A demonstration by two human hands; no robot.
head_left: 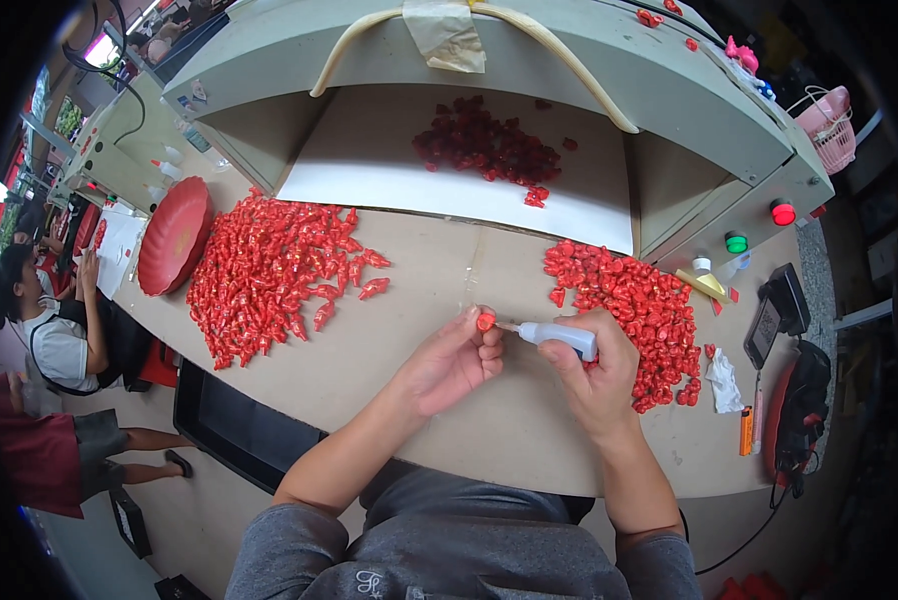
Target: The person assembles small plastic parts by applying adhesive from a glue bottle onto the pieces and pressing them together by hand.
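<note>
Between thumb and fingertips, my left hand (454, 365) pinches a small red plastic piece (486, 322). My right hand (601, 375) is wrapped round a clear squeeze bottle (559, 338) lying on its side. The bottle's thin nozzle tip (507, 327) meets the red piece or stops just short of it; I cannot tell which. To the left of my hands spreads a big heap of glossy red figure-like pieces (269, 265). Beside my right hand lies another heap of smaller, rounder red pieces (649, 330).
A grey machine hood (569, 65) spans the far side, with dark red pieces (484, 145) on a white sheet inside. A red bowl (176, 237) stands far left. On the right lie crumpled tissue (724, 380), an orange lighter (746, 430) and a black device (764, 333). Other people sit and stand at left.
</note>
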